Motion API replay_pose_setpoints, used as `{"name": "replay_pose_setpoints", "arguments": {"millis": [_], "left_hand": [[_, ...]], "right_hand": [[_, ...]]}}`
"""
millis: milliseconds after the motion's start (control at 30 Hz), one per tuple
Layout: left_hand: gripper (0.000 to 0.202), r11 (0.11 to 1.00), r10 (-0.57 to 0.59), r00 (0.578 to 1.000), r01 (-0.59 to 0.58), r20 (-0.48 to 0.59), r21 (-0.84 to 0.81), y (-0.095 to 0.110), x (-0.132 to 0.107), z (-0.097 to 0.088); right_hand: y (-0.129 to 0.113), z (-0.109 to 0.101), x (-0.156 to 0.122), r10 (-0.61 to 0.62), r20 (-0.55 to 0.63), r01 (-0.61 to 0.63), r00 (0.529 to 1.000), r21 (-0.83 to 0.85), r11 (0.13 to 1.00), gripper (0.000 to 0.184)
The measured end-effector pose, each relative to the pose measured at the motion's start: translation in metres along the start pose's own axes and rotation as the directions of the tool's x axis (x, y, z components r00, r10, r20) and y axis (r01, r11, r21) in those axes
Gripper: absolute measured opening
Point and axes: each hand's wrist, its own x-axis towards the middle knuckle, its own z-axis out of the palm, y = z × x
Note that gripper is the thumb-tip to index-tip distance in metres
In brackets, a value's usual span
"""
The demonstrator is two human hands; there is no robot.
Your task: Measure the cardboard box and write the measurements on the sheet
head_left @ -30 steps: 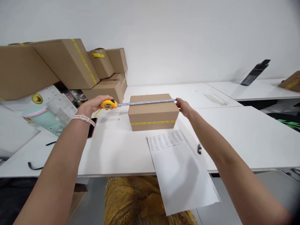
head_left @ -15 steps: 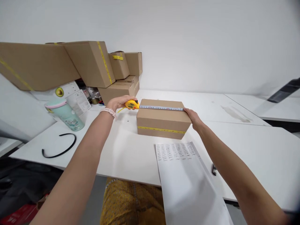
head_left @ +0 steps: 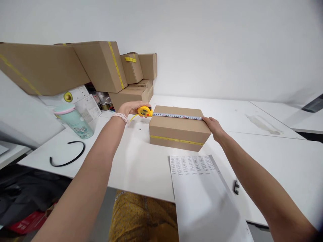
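A cardboard box (head_left: 176,129) with a yellow strip along its front lies on the white table (head_left: 136,164). My left hand (head_left: 130,107) is closed around a yellow tape measure (head_left: 144,111) at the box's upper left edge. From its case the pulled-out blade (head_left: 174,116) runs straight across the top of the box. At the upper right edge, my right hand (head_left: 214,127) pinches the blade's end, its fingers against the box. A yellow strap hangs from the case below my left hand.
In front of the box lie paper sheets (head_left: 202,198) with handwritten columns, a small black object (head_left: 236,187) beside them. At left stand a mint tumbler (head_left: 75,122) and a black headband (head_left: 82,153). Several cardboard boxes (head_left: 101,67) are stacked behind, by the wall.
The view has shifted slightly, so everything sits a little further right in the picture. Both hands keep the blade stretched over the box as before.
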Motion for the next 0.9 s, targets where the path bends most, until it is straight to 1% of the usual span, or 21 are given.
{"name": "replay_pose_setpoints", "arguments": {"millis": [100, 167, 233, 267, 300, 333, 367, 400, 433, 467, 500, 533, 567, 600, 633, 667, 733, 800, 900], "left_hand": [[0.029, 0.998, 0.067, 0.997, -0.067, -0.03, -0.007, 0.01, -0.013, 0.001], [0.03, 0.99, 0.141, 0.989, -0.142, -0.042, -0.024, 0.018, -0.029, 0.004], [0.036, 0.977, 0.208, 0.978, -0.208, -0.017, -0.053, 0.02, -0.055, 0.017], [0.042, 0.972, 0.228, 0.974, -0.226, 0.015, -0.07, 0.018, -0.07, 0.029], [0.048, 0.97, 0.231, 0.971, -0.224, 0.068, -0.099, 0.012, -0.088, 0.046], [0.054, 0.969, 0.223, 0.966, -0.205, 0.131, -0.138, 0.004, -0.106, 0.067], [0.06, 0.969, 0.212, 0.959, -0.183, 0.187, -0.163, -0.007, -0.124, 0.092], [0.062, 0.969, 0.198, 0.951, -0.154, 0.238, -0.192, -0.02, -0.141, 0.119], [0.058, 0.963, 0.184, 0.942, -0.116, 0.282, -0.243, -0.032, -0.156, 0.148], [0.054, 0.928, 0.172, 0.919, -0.03, 0.354, -0.372, -0.044, -0.167, 0.176], [0.054, 0.862, 0.187, 0.912, 0.026, 0.365, -0.506, -0.052, -0.175, 0.201], [0.054, 0.774, 0.207, 0.921, 0.052, 0.33, -0.631, -0.058, -0.178, 0.221], [0.054, 0.705, 0.215, 0.933, 0.055, 0.287, -0.707, -0.059, -0.177, 0.237], [0.052, 0.655, 0.217, 0.95, 0.029, 0.225, -0.755, -0.056, -0.173, 0.247], [0.05, 0.631, 0.223, 0.961, -0.012, 0.167, -0.775, -0.051, -0.166, 0.252], [0.047, 0.63, 0.231, 0.966, -0.055, 0.119, -0.775, -0.043, -0.157, 0.253], [0.042, 0.649, 0.232, 0.971, -0.105, 0.065, -0.753, -0.026, -0.138, 0.245], [0.037, 0.659, 0.198, 0.978, -0.085, 0.063, -0.748, -0.013, -0.121, 0.235], [0.034, 0.644, 0.154, 0.984, -0.031, 0.09, -0.764, -0.007, -0.111, 0.228]], "right_hand": [[-0.008, -0.007, 0.0, 0.0, 0.013, 0.001, 1.0, -0.04, 0.999, 0.023], [-0.014, -0.018, 0.003, -0.016, 0.034, 0.017, 0.999, -0.038, 0.999, 0.023], [-0.022, -0.032, 0.005, -0.092, 0.031, 0.092, 0.995, 0.023, 0.996, 0.025], [-0.026, -0.037, 0.005, -0.15, 0.017, 0.148, 0.989, 0.066, 0.987, 0.026], [-0.03, -0.042, 0.004, -0.209, 0.004, 0.208, 0.978, 0.106, 0.972, 0.028], [-0.034, -0.043, 0.003, -0.266, 0.004, 0.263, 0.964, 0.13, 0.956, 0.029], [-0.038, -0.041, 0.0, -0.317, 0.026, 0.311, 0.948, 0.131, 0.941, 0.031], [-0.042, -0.037, -0.002, -0.354, 0.074, 0.346, 0.932, 0.108, 0.932, 0.032], [-0.046, -0.029, -0.005, -0.376, 0.146, 0.37, 0.915, 0.068, 0.927, 0.034], [-0.05, -0.02, -0.007, -0.383, 0.229, 0.39, 0.895, 0.017, 0.921, 0.035], [-0.055, -0.01, -0.008, -0.378, 0.305, 0.408, 0.874, -0.04, 0.912, 0.037], [-0.061, 0.0, -0.008, -0.361, 0.366, 0.423, 0.858, -0.103, 0.9, 0.039], [-0.066, 0.01, -0.007, -0.339, 0.402, 0.433, 0.851, -0.17, 0.885, 0.04], [-0.072, 0.019, -0.005, -0.316, 0.411, 0.435, 0.855, -0.237, 0.869, 0.04], [-0.078, 0.026, -0.002, -0.296, 0.397, 0.428, 0.869, -0.301, 0.852, 0.041], [-0.084, 0.033, 0.001, -0.278, 0.37, 0.412, 0.887, -0.358, 0.838, 0.041], [-0.093, 0.043, 0.006, -0.255, 0.309, 0.376, 0.916, -0.44, 0.816, 0.042], [-0.098, 0.05, 0.01, -0.25, 0.277, 0.36, 0.928, -0.489, 0.795, 0.044], [-0.097, 0.057, 0.012, -0.245, 0.263, 0.351, 0.933, -0.518, 0.78, 0.042]]}}
